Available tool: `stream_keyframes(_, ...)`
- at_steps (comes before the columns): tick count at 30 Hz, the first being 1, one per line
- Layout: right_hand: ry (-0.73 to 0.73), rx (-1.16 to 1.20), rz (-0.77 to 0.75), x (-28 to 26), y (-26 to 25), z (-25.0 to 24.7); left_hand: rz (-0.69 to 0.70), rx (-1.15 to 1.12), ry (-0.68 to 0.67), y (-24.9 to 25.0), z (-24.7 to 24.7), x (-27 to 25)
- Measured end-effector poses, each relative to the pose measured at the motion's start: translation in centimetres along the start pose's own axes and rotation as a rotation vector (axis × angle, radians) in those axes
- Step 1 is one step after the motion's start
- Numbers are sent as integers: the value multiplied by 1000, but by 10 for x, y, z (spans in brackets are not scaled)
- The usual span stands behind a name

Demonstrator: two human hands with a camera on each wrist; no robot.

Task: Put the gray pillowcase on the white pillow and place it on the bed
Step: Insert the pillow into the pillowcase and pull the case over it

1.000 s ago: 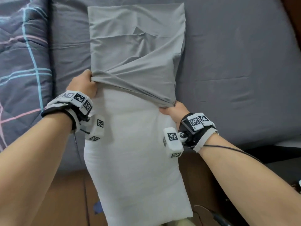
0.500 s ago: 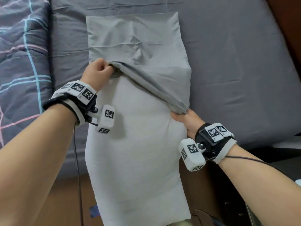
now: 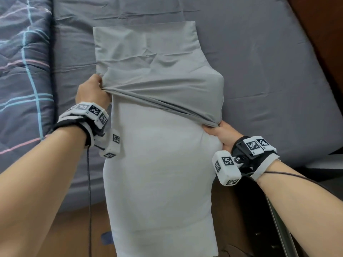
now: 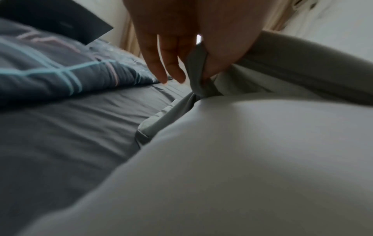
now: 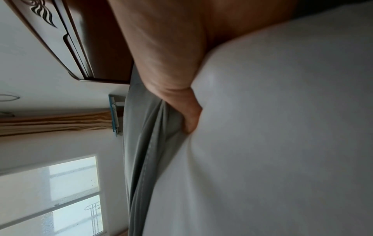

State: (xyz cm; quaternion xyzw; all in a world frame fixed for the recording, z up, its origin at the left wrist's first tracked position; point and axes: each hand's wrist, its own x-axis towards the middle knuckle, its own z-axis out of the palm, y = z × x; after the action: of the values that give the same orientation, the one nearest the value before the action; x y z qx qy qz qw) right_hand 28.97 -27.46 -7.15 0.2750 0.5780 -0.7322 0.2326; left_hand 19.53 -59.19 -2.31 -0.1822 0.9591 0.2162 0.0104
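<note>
Across the bed (image 3: pixel 269 75), with its dark gray sheet and a checked quilt (image 3: pixel 22 71) bunched along the left side, our white pillow (image 3: pixel 159 173) lies lengthwise, its near end hanging past the mattress edge toward us. Over the far end sits the gray pillowcase (image 3: pixel 148 58), drawn on for roughly the top third; the closed end beyond the pillow looks flat and unfilled. Our left hand (image 3: pixel 91 93) pinches the hem at the left corner of the opening between thumb and forefinger, the other fingers loose above the sheet. Our right hand (image 3: pixel 220 132) grips the hem bunched at the right corner, thumb pressed into the pillow's side.

We judge we are mid-pull, most of the pillow uncovered. To do this well, we should draw both corners toward us evenly, since the hem now runs slanted, lower on the right. Keeping the opening stretched wide should stop the fabric catching on the pillow's bulge, and pushing the pillow in should fill the slack far end.
</note>
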Motion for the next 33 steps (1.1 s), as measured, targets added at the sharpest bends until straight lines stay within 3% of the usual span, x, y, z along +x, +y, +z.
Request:
stream_keyframes(3, -33, -37, 33, 0, 5, -3, -33, -187, -123, -3, 5, 9)
stream_keyframes(7, -139, -37, 95, -4, 9, -9, -181, -452, -271, 2, 12, 26)
stream_keyframes(13, -286, -53, 100, -2, 7, -10, -195, -419, -357, 10, 18, 31)
stream_keyframes(20, -93, -6, 70, 2, 0, -23, -305, -545, -195, -32, 14, 35)
stream_keyframes(23, -50, -44, 95, 2, -2, -27, -382, -613, -226, -62, 16, 37)
stream_keyframes(26, -28, -59, 98, 1, -1, -24, -348, -564, -245, -66, 25, 32)
stream_keyframes(29, 30, -28, 76, 3, -1, -16, -282, -406, -377, -67, 32, 18)
stream_keyframes(33, 161, -68, 37, 19, 2, -5, -294, -204, -651, -82, 31, -1)
